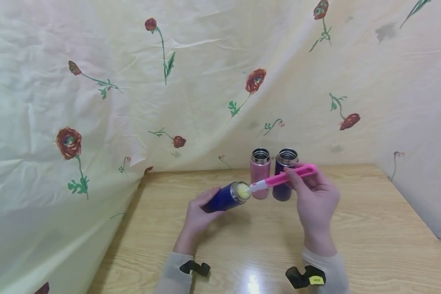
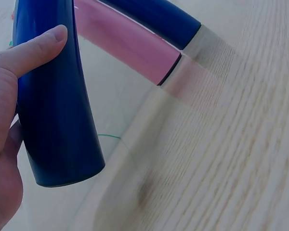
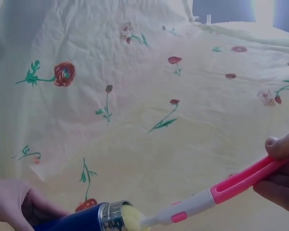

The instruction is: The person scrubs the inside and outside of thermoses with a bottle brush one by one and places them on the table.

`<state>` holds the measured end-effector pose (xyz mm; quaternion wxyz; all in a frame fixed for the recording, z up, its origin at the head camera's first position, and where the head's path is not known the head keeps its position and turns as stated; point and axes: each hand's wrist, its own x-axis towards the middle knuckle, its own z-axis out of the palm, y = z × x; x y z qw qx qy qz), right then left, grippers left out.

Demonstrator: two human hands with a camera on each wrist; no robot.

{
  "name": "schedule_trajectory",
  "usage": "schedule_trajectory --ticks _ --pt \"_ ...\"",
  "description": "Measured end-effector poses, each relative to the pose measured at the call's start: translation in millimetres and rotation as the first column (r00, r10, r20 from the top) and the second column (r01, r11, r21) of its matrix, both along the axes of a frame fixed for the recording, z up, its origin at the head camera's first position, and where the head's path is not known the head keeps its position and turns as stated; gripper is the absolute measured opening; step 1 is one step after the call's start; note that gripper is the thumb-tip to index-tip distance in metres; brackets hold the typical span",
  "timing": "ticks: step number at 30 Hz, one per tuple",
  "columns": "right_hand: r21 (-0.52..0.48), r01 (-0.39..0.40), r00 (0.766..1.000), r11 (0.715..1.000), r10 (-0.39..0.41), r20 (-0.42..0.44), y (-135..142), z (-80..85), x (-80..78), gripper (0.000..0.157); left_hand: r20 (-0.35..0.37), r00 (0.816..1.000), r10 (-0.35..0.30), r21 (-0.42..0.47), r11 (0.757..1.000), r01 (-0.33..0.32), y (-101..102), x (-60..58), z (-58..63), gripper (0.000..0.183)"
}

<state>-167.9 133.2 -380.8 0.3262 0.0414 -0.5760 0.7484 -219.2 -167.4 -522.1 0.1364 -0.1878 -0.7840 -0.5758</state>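
My left hand (image 1: pixel 199 212) grips a dark blue vacuum flask (image 1: pixel 220 199), tilted so its steel-rimmed mouth points right and toward my other hand. In the left wrist view the thumb lies along the flask's (image 2: pixel 62 110) side, and its base is off the table. My right hand (image 1: pixel 317 200) pinches the pink handle of a bottle brush (image 1: pixel 284 177) with a white neck. The brush's pale yellow sponge head (image 3: pixel 131 217) sits at the flask's mouth, partly inside; how deep it reaches is hidden.
A pink flask (image 1: pixel 260 173) and another dark blue flask (image 1: pixel 282 192) stand upright and lidless at the back of the wooden table (image 1: pixel 371 212). Behind them hangs a cream flowered cloth (image 1: pixel 206 102), which also runs down the left side.
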Motion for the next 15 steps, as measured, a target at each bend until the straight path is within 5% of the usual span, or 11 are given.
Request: schedule_trajectory --ticks 5,9,12,15 --pt "-0.007 0.002 0.998 1.0 -0.003 -0.069 5.0 2.4 3.9 0.026 0.019 1.0 0.004 -0.017 1.0 -0.003 -0.9 0.4 -1.3 0.075" --pt "0.012 -0.1 0.976 0.995 0.101 -0.193 10.4 0.4 3.3 0.02 0.081 0.996 -0.023 0.037 0.999 0.02 -2.2 2.6 5.2 0.073" --pt "0.098 -0.263 0.906 0.96 0.28 -0.317 16.2 -3.3 -1.0 0.014 0.116 0.992 -0.059 0.073 0.996 0.051 -4.9 5.1 13.5 0.074" --pt "0.259 -0.409 0.801 0.875 0.48 -0.356 20.0 -8.5 -6.8 0.02 0.116 0.988 -0.101 0.052 0.994 0.095 -7.2 6.2 18.9 0.074"
